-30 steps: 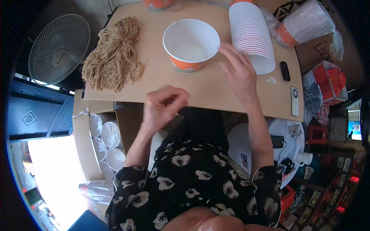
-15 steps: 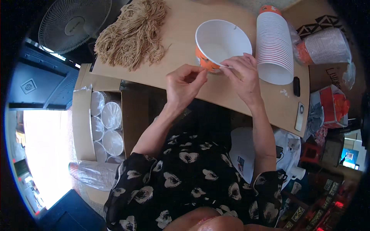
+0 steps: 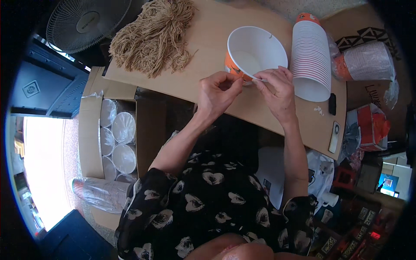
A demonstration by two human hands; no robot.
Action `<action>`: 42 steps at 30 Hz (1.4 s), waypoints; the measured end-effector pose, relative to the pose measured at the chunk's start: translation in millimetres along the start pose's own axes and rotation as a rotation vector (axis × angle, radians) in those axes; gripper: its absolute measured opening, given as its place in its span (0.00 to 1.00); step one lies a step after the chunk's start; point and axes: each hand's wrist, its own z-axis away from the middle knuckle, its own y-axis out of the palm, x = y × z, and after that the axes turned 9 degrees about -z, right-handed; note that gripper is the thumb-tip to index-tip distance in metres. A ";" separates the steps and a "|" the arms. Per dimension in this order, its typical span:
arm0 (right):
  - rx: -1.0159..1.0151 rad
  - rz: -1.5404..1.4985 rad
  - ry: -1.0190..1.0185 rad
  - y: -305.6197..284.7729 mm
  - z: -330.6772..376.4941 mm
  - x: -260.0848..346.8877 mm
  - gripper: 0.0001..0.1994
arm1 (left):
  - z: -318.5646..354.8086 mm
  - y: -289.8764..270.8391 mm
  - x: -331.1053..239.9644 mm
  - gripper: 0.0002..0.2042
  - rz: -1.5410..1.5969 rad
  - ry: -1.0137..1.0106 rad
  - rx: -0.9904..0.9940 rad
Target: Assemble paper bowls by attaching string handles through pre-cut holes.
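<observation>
A white-lined paper bucket (image 3: 255, 47) with an orange printed outside stands tilted toward me near the table's front edge. A short bit of cord (image 3: 271, 36) shows at its far rim. My right hand (image 3: 278, 92) pinches the near rim between thumb and fingers. Close beside it, my left hand (image 3: 219, 95) is closed in a pinch against the bucket's near side. Whatever lies between the left fingertips is too small to make out. To the far left rests a heap of tan twisted cords (image 3: 154, 39).
A long stack of nested buckets (image 3: 310, 60) lies right of the bucket, with a bagged stack (image 3: 368, 63) beyond it. A black object (image 3: 332, 104) and a white slim object (image 3: 334, 137) lie at the right edge. A carton (image 3: 91, 134) of wrapped buckets stands left below the table.
My left hand has moved right, up against the bucket's near side, close to the right hand. The right hand keeps its pinch on the rim. The whole view has shifted slightly.
</observation>
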 end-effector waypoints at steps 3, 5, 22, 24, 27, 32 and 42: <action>0.006 0.010 0.002 0.3 -2.6 1.4 0.06 | -4.0 -3.2 -0.4 0.10 -0.044 -0.023 0.050; 0.006 0.011 0.004 0.7 -2.5 1.1 0.06 | -5.1 -3.0 -2.3 0.09 -0.054 -0.013 0.058; 0.382 -0.260 0.137 -37.9 -63.1 -4.6 0.11 | -13.3 11.0 -19.9 0.06 -0.061 0.053 0.009; 0.529 -0.392 0.216 -38.3 -65.5 -13.7 0.10 | -12.6 12.8 -24.5 0.06 -0.125 0.069 0.026; 0.610 -0.389 0.259 -40.8 -71.4 -14.8 0.10 | -12.8 14.8 -25.5 0.06 -0.104 0.051 0.032; 0.646 -0.390 0.311 -41.9 -77.4 -11.7 0.09 | -14.2 14.8 -29.6 0.06 -0.118 0.025 0.046; 0.362 -0.381 0.251 -50.2 -61.8 -15.9 0.05 | -32.9 -12.2 -52.6 0.05 -0.589 0.454 -0.102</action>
